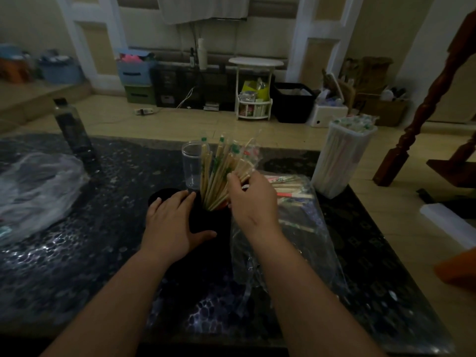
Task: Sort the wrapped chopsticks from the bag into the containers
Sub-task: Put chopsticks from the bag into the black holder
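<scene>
- Left hand (172, 222) lies with straight fingers flat against the black container (212, 219).
- Right hand (251, 199) pinches wrapped chopsticks (221, 171) standing fanned in that container; their print is too blurred to read.
- Clear bag (291, 235) holding more pairs lies just right of it.
- Clear cup (192, 166) stands just behind.
- White container (342, 161), full, sits at the table's (77, 253) right edge.

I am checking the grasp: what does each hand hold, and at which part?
The right hand pinches wrapped chopsticks near their middle. The left hand holds nothing; it rests flat against the dark container.
</scene>
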